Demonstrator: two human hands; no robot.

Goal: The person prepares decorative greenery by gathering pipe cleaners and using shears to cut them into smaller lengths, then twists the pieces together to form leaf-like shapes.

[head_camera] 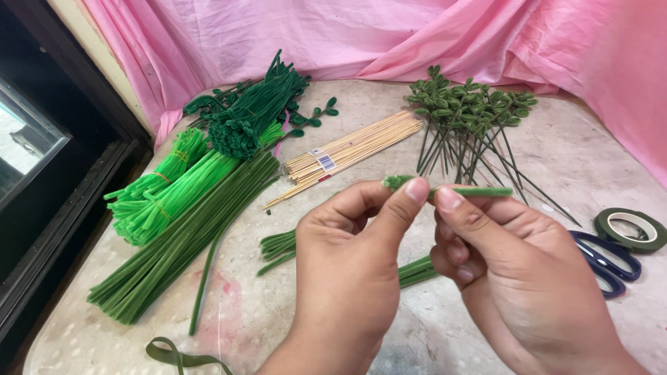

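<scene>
1. Head view: my left hand pinches the fuzzy end of a green pipe cleaner between thumb and forefinger; grip closed on it.
2. My right hand pinches the same pipe cleaner just beside the left fingers, thumb on top, other fingers curled under. Both hands grasp one piece, held up over the table and level, probably so I can work the end close to my eyes.
3. Left end of the pipe cleaner looks bunched or folded; right end sticks out straight past my right thumb.
4. Dark green pipe cleaner bundle lies diagonally at left; light green bundles sit just beside it, each tied with a thin band. Sorted by shade, likely for quick picking.
5. Curled dark green pieces are heaped at the back left.
6. Bamboo sticks lie in a clear sleeve at centre, with a small white rectangular label bearing a barcode near the lower end; print is too small to tell anyway.
7. Finished leaf stems are fanned at the back right, heads together, wires pointing toward me.
8. Floral tape roll lies flat at the far right; blue-handled scissors are just beside it, partly hidden by my right hand. Both sit within reach of that hand.
9. Loose short green pieces lie under my hands; a green ribbon loop is at the bottom edge.
10. Pink cloth drapes behind the table.
</scene>
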